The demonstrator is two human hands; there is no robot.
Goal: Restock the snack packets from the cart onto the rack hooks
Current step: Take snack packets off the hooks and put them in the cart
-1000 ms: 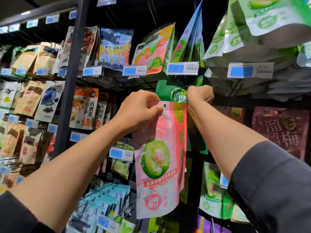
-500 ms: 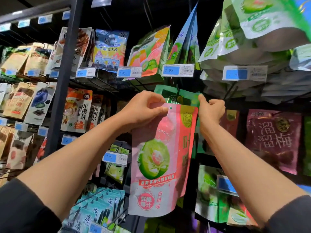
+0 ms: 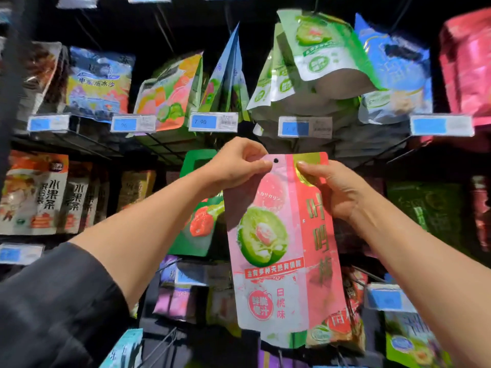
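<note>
Up against the dark rack, at about the middle of the view, a pink snack packet (image 3: pixel 285 243) hangs upright between the two hands, held by its top edge. Its front shows a cut green fruit with a pink centre, a red column of lettering down its right side and a small round hanging hole (image 3: pixel 275 160) near the top, and that hole is plainly free, with no hook through it. The left hand (image 3: pixel 236 166) pinches the top left corner, thumb tip lying on the front just beside the hole and the other fingers curled behind. The right hand (image 3: pixel 336 189) pinches the top right part, thumb pressed on the gold patch on the front and the fingers wrapped behind the packet. Both forearms are bare, with dark sleeves (image 3: pixel 61 301) pushed back toward the elbows. Just behind the packet and to its left hangs a green packet (image 3: pixel 202 208) with a red fruit printed on it, partly covered by the left wrist. Above the hands runs a row of blue and white price tags; the one nearest over them reads 7.90 (image 3: pixel 213 121). Over the tags hang other pouches: a green and white bag (image 3: pixel 326 49) at upper right and an orange and pink bag (image 3: pixel 170 94) at upper left. Lower on the rack, further packets show below and to both sides of the pink one, too blurred to read.
</note>
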